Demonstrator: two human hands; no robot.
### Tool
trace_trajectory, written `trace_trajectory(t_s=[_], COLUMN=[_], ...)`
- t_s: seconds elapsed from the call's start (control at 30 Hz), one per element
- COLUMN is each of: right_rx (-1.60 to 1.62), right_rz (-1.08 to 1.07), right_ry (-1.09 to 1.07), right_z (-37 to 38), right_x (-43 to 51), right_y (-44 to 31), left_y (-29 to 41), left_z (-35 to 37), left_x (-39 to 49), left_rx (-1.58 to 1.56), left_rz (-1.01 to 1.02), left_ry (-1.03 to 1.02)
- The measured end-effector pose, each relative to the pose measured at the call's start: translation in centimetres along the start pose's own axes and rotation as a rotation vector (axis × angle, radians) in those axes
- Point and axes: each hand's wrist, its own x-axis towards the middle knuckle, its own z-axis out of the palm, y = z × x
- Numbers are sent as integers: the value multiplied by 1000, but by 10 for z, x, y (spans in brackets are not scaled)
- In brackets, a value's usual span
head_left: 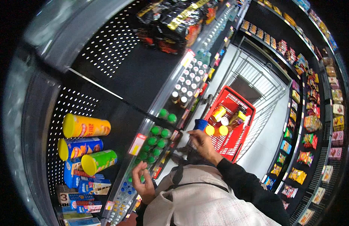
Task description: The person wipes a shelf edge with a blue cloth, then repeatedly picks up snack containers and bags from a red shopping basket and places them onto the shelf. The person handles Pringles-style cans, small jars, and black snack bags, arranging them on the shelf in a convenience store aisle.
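Note:
My left hand (143,183) is at the shelf edge, fingers curled and apart, holding nothing, beside bottles with green caps (156,141). My right hand (202,142) reaches towards the red plastic basket (245,132), its thumb and index finger near a dark blue item (200,124); whether they grip anything is unclear. Inside the basket lie several yellow-lidded canisters (219,113) and other packets. On the black shelf to the left, an orange canister (92,126), a blue canister (84,147) and a green canister (102,161) lie on their sides, lids facing left.
Behind the basket is a metal shopping cart (256,70). Blue biscuit boxes (94,186) stand below the canisters. Black glossy bags (174,25) lie on the upper shelf, with white-capped bottles (188,80) beneath. Snack packets (297,175) line shelves across the aisle at right.

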Motion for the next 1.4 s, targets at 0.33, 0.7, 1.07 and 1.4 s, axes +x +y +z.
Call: trace_trajectory(t_s=[0.33,0.7,1.07,1.4], right_rx=[-729,-826,-538,-6], right_rz=[559,641,459,303], right_ry=[168,58,301,-56], right_z=[-107,-93,-175,-128], right_x=[-37,-17,-54,14], right_y=[209,297,195,-67], left_y=[9,-7,-7,18], left_z=[37,42,41,74], left_x=[18,9,18,40], left_rx=[33,141,44,189], left_rz=[-123,-170,-107,355], left_ry=[-223,-278,-465,-686])
